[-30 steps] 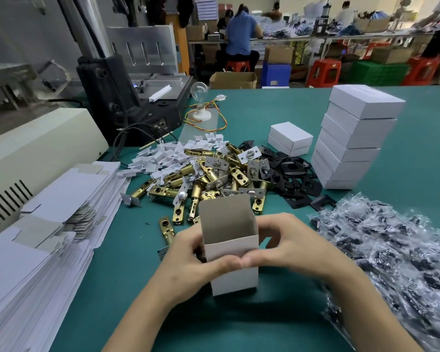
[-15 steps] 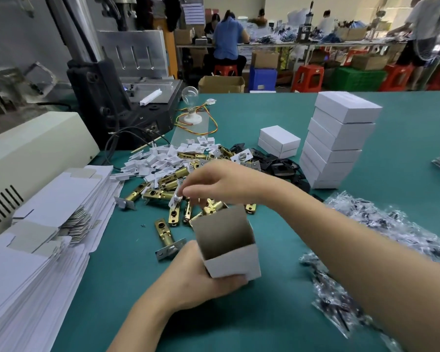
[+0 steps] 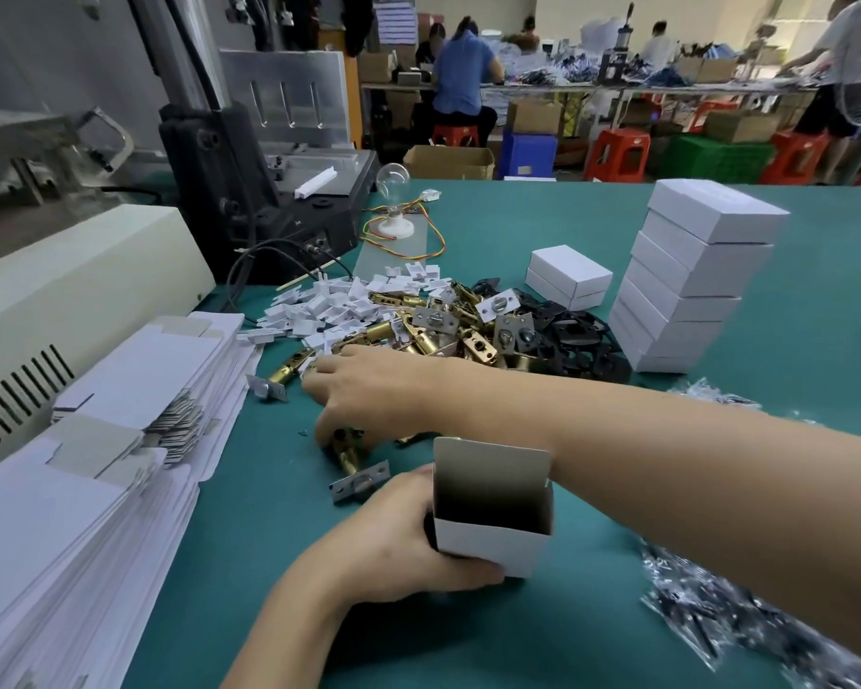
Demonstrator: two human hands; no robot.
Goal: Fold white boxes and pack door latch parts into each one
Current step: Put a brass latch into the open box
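While flat blanks [image 3: 95, 440] sat piled way over at 9 o'clock from the open white box [image 3: 493, 534], the right hand [image 3: 369, 390] had its fingers curled round a brass latch [image 3: 359, 482] at the box's 11 o'clock. The left hand [image 3: 403, 539] gripped that box upright on the green table [image 3: 269, 539]. Finished boxes [image 3: 692, 290] stood stacked off at 1 o'clock.

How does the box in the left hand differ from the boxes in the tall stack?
The held box stands upright, top open, grey inside showing; the stacked boxes lie flat and closed. The left hand grips the held box; the stacked boxes sit untouched. Both are white.
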